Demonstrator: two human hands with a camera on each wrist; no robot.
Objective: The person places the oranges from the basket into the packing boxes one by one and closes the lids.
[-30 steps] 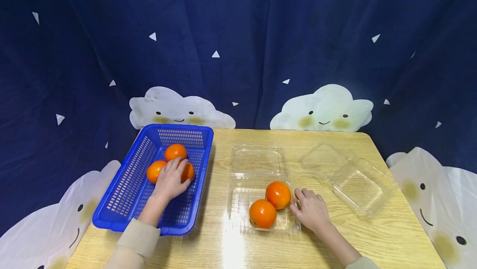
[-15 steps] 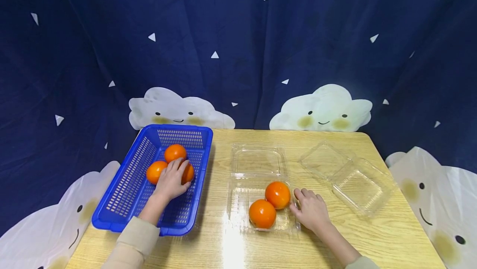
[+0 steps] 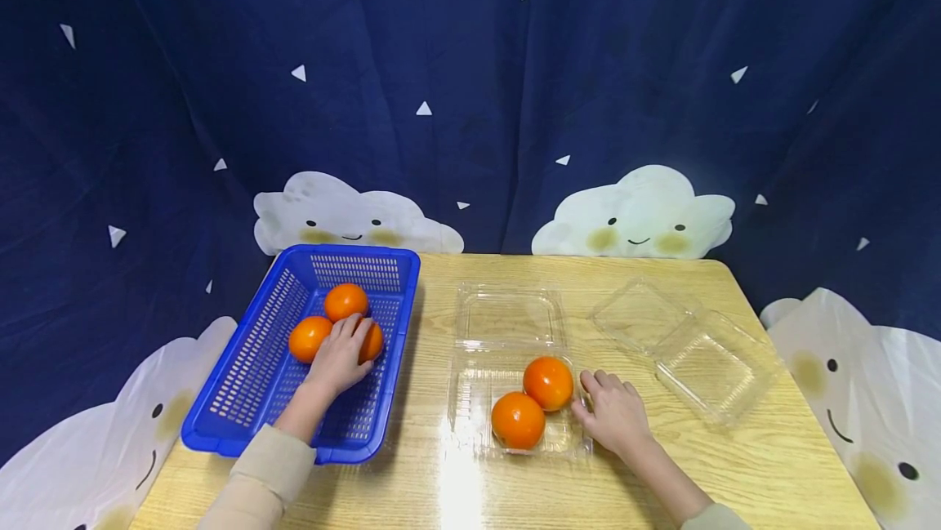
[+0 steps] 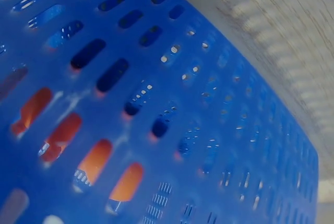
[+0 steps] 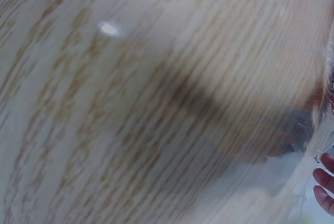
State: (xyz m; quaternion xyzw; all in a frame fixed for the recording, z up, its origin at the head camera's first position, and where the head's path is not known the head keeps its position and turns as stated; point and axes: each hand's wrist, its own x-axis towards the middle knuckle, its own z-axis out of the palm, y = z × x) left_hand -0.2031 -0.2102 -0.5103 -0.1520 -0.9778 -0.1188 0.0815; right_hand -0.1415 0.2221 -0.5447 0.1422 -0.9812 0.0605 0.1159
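Observation:
In the head view my left hand reaches into a blue plastic basket and grips an orange, its fingers bent over the top. Two more oranges lie close by, the far orange and the left orange. My right hand lies at the right edge of an open clear clamshell box, fingers relaxed and thumb near the rim. Inside the box's front half sit an upper orange and a lower orange. Basket wall blocks the left wrist view; fingertips show in the right.
A second open clear clamshell box lies askew at the right of the wooden table. The first box's lid lies folded back toward the far edge. Behind the table hangs a dark blue curtain with cloud prints.

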